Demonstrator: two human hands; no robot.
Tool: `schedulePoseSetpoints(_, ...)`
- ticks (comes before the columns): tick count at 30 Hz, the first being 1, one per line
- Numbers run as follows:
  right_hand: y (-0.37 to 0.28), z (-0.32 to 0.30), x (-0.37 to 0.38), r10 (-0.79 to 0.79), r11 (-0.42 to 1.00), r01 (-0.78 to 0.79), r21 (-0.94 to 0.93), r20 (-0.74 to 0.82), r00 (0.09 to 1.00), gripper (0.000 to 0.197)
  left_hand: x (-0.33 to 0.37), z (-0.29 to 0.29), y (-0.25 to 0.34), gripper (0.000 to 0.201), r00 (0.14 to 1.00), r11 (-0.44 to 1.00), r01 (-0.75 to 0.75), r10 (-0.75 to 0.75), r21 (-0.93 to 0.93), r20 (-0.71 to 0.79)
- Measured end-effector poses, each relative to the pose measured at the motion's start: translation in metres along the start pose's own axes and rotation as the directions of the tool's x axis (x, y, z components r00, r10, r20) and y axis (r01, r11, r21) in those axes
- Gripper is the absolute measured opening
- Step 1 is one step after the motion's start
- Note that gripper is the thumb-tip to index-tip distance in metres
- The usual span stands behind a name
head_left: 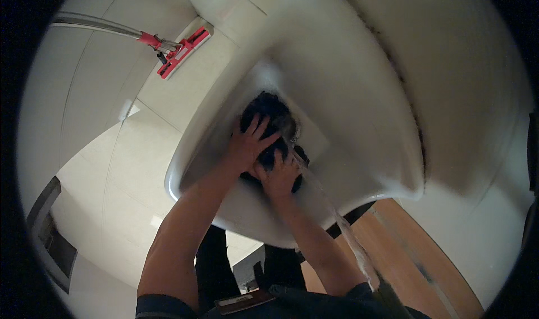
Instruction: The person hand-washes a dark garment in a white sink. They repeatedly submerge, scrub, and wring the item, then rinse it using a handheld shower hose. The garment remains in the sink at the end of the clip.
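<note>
Dark cloth [266,104] lies bundled mid-frame in a white sink [359,94], whose bare slope runs broad toward the right edge; the left rim sits nearer. Upper left, beyond the rim, is a red-headed mop [185,52]. The left hand [250,145] spreads unclenched over the cloth; the right hand [279,176] touches it, its grip impossible to tell.

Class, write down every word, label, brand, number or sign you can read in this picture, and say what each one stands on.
No text can be read anywhere.
Brown item with a pale strip, at the person's waist: any marking is too small and blurred to read.
Red mop head: no legible lettering.
Dark bundle under the left hand and right hand: no lettering visible.
</note>
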State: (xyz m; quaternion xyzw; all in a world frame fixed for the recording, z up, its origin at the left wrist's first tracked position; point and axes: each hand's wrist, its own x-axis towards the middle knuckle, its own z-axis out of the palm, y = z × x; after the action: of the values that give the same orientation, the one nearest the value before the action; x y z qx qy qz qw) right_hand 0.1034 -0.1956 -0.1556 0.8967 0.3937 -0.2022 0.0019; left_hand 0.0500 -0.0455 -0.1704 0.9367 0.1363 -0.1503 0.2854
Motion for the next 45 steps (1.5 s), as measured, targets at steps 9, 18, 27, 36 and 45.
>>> schedulePoseSetpoints(9, 0.07, -0.035, 0.128, 0.135, 0.917, -0.209, 0.34, 0.227, 0.964, 0.066, 0.082, -0.035, -0.003, 0.088, 0.967, 0.921, 0.207, -0.243, -0.331, -0.072)
schedulePoseSetpoints(18, 0.01, -0.028, -0.041, -0.207, 0.978, 0.206, 0.016, 0.117, 0.971, 0.065, -0.049, -0.026, 0.031, 0.087, 0.974, 0.977, 0.173, -0.189, 0.128, 0.127)
schedulePoseSetpoints(27, 0.037, -0.006, 0.074, -0.113, 0.992, 0.094, 0.088, 0.242, 0.964, 0.063, 0.03, -0.003, -0.015, 0.085, 0.969, 0.957, 0.246, -0.248, -0.155, 0.004)
schedulePoseSetpoints(36, 0.084, -0.033, 0.03, -0.058, 0.755, -0.128, 0.644, 0.26, 0.964, 0.064, -0.016, -0.025, 0.041, 0.071, 0.935, 0.814, 0.354, -0.294, -0.461, 0.2)
schedulePoseSetpoints(45, 0.02, -0.175, -0.068, -0.119, 0.904, 0.14, 0.404, -0.077, 0.99, 0.047, -0.095, -0.114, 0.084, 0.051, 0.979, 0.968, -0.083, 0.034, -0.235, -0.203)
